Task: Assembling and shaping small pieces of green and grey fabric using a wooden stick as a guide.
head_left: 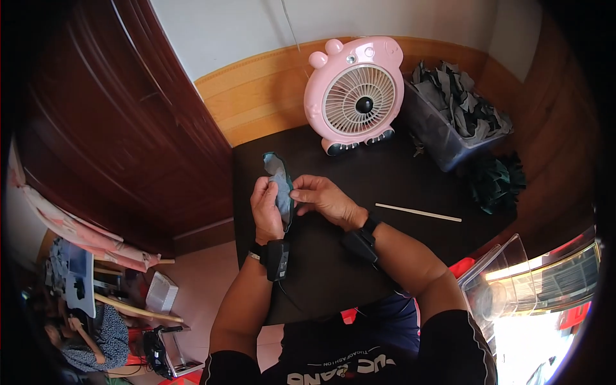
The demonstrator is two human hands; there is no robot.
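Above the left part of the dark table, my left hand [265, 204] grips a small, narrow piece of grey fabric with a dark green edge [280, 183], thumb pressed on its face. The piece stands roughly upright, its top end rising beyond my fingers. From the right, my right hand [324, 197] pinches the green edge between thumb and curled fingers. Both wrists carry black strapped devices. A thin pale stick [418, 212] lies on the table to the right of my right hand, touched by neither hand.
A pink animal-shaped fan [359, 96] stands at the table's [321, 269] back. Right of it, a clear plastic bin [433, 128] holds many grey fabric pieces; dark green pieces [497, 183] pile beside it. A brown door [122, 115] is at left. Another person [96, 337] sits at lower left.
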